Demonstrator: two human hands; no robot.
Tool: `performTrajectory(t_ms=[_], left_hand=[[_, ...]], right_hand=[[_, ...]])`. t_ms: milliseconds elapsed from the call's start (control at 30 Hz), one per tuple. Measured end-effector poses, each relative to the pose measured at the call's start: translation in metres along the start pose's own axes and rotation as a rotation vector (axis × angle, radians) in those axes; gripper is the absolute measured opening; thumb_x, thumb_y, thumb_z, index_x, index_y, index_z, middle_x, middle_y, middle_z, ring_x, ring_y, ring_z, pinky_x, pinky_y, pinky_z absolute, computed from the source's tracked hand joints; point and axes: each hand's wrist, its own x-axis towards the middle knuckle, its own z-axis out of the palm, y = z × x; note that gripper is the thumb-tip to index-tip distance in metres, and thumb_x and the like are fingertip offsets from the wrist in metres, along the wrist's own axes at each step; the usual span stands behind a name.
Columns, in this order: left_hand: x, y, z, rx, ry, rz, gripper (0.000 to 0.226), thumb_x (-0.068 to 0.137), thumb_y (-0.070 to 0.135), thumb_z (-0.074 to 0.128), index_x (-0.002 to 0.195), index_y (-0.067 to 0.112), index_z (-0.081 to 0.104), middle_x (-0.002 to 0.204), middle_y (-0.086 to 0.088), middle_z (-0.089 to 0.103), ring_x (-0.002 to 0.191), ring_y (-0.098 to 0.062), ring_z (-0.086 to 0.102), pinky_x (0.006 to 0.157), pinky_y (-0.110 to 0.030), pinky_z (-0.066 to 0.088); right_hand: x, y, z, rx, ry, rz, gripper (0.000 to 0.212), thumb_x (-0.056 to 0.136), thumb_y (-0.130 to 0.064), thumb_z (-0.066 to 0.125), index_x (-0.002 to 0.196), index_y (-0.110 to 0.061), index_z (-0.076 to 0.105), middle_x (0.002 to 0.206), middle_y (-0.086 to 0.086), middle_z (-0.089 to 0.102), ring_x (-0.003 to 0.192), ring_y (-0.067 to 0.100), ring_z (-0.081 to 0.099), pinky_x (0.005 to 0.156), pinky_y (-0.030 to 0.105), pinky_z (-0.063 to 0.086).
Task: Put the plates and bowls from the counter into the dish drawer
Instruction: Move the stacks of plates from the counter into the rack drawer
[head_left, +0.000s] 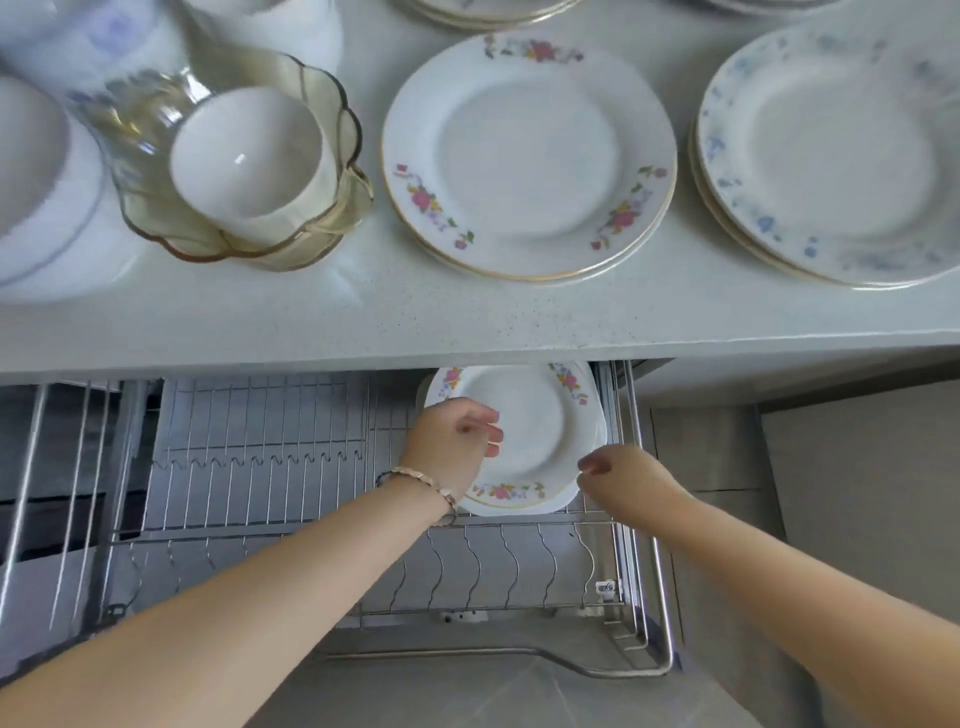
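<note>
Head view: the floral plates (530, 431) were being seated face up at the dish drawer's (644, 613) back right corner; being round, they had no long axis. The left hand (447, 441) curled over their left rim. The right hand (618, 475) met the right rim, its grip unclear. Next probably called for a gentle release.

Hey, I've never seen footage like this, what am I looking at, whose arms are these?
This is one picture from a camera worn on a person's head, looking down at their own bare arms; there is no machine. The left hand and right hand seem to hold a pink-flowered plate by its rim in the wire rack of an open drawer. On the counter above wait more flowered plates, blue-patterned plates and a white bowl inside an amber glass bowl.
</note>
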Motion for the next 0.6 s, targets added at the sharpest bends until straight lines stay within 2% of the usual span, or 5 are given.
performTrajectory(t_ms=[100, 267, 333, 433, 600], left_hand=[[-0.034, 0.057, -0.033, -0.069, 0.115, 0.220, 0.028, 0.085, -0.004, 0.048, 0.087, 0.020, 0.062, 0.079, 0.004, 0.066, 0.072, -0.010, 0.062, 0.076, -0.021, 0.048], [-0.022, 0.121, -0.069, -0.086, 0.187, 0.141, 0.053, 0.074, 0.023, 0.065, 0.122, 0.007, 0.050, 0.115, -0.004, 0.059, 0.095, -0.020, 0.057, 0.090, -0.037, 0.051], [-0.010, 0.136, -0.069, -0.235, 0.154, -0.012, 0.066, 0.060, 0.027, 0.065, 0.119, 0.002, 0.051, 0.109, -0.013, 0.063, 0.086, -0.023, 0.059, 0.082, -0.039, 0.054], [0.006, 0.145, -0.066, -0.598, 0.126, -0.188, 0.024, 0.083, 0.006, 0.060, 0.103, 0.006, 0.047, 0.078, -0.006, 0.049, 0.075, -0.020, 0.053, 0.061, -0.028, 0.047], [0.031, 0.140, -0.061, -0.916, 0.140, -0.168, 0.021, 0.091, -0.008, 0.040, 0.083, 0.008, 0.050, 0.095, -0.012, 0.056, 0.107, -0.027, 0.057, 0.086, -0.035, 0.049]], right_hand=[[-0.053, -0.038, -0.068, 0.033, 0.121, -0.173, 0.023, 0.090, -0.021, 0.050, 0.094, -0.014, 0.072, 0.096, 0.005, 0.073, 0.091, 0.025, 0.068, 0.077, 0.029, 0.050], [-0.075, -0.093, -0.161, 0.140, 0.543, -0.281, 0.023, 0.089, -0.023, 0.052, 0.103, -0.013, 0.068, 0.089, 0.003, 0.067, 0.085, 0.020, 0.059, 0.075, 0.025, 0.043], [-0.054, -0.106, -0.178, 0.210, 0.527, -0.186, 0.027, 0.088, -0.028, 0.052, 0.098, -0.005, 0.063, 0.092, 0.012, 0.070, 0.084, 0.028, 0.063, 0.078, 0.034, 0.052], [-0.028, -0.117, -0.175, 0.545, 0.369, -0.053, 0.030, 0.089, -0.022, 0.053, 0.109, -0.001, 0.057, 0.090, 0.014, 0.066, 0.071, 0.027, 0.062, 0.080, 0.039, 0.056], [-0.004, -0.116, -0.156, 0.980, 0.268, -0.041, 0.025, 0.087, -0.007, 0.057, 0.112, -0.002, 0.055, 0.100, 0.014, 0.064, 0.077, 0.023, 0.065, 0.066, 0.032, 0.055]])
